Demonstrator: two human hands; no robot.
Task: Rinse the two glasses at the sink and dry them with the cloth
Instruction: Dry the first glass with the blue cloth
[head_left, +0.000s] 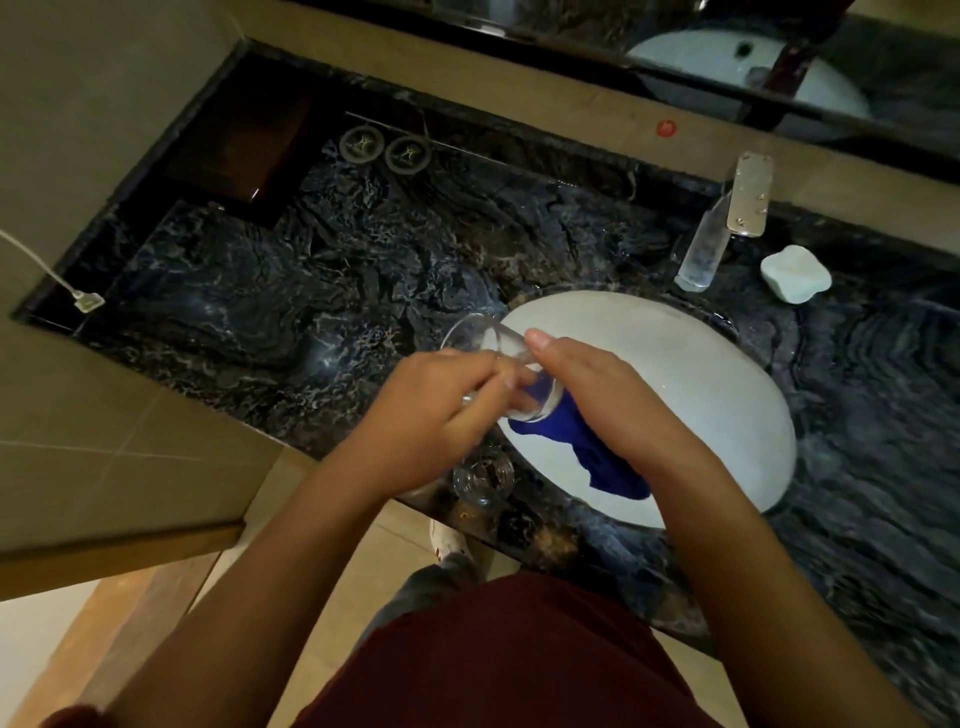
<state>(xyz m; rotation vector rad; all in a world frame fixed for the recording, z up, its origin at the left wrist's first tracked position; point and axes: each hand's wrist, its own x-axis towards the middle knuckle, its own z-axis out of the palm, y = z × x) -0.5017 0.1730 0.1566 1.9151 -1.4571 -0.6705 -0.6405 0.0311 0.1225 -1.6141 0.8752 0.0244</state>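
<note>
A clear glass (485, 340) lies tilted over the left rim of the white sink (727, 395), its base pointing up-left. My left hand (431, 415) grips its side. My right hand (597, 400) holds a blue cloth (597, 457), part of which is pushed into the mouth of the glass. The rest of the cloth hangs down over the basin. A second clear glass (483, 478) stands upright on the dark marble counter (311, 312), just below my left hand.
A chrome tap (727, 223) stands behind the sink, with a white soap bar (795, 273) to its right. Two round coasters (384, 148) lie at the back left of the counter. A white cable (52, 275) runs along the left wall. A mirror is above.
</note>
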